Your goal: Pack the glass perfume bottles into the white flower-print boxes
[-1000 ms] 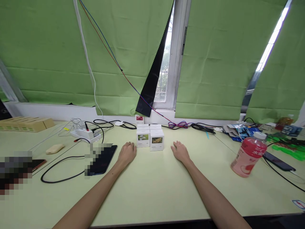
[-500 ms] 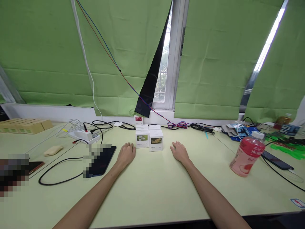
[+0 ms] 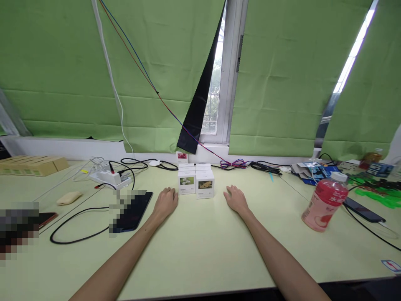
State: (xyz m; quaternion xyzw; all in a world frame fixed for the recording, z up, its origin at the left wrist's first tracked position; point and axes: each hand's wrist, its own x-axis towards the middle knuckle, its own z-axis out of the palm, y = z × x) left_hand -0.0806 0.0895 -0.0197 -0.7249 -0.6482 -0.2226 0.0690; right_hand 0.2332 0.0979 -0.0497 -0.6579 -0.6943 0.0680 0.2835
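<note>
Several small white boxes stand grouped in two rows at the middle of the table (image 3: pixel 200 251). The front left white box (image 3: pixel 187 184) carries a picture of white flowers, and the front right white box (image 3: pixel 204 186) shows yellowish ones. My left hand (image 3: pixel 167 200) rests palm down just left of the boxes, fingers laid on the tabletop and slightly bent, holding nothing. On the other side, a little apart from the boxes, my right hand (image 3: pixel 236 198) lies flat with its fingers stretched out and nothing in it. The undersides of both hands are hidden.
A pink drink bottle (image 3: pixel 326 202) stands at right beside a phone (image 3: pixel 365 210). Left are a dark tablet (image 3: pixel 136 213), a cream case (image 3: pixel 69 198) and a power strip (image 3: pixel 109 179). Cables (image 3: pixel 266 168) run along the back; tan boxes (image 3: pixel 31 165) sit far left.
The view has shifted very slightly. Both hands and the boxes stay where they were on the table.
</note>
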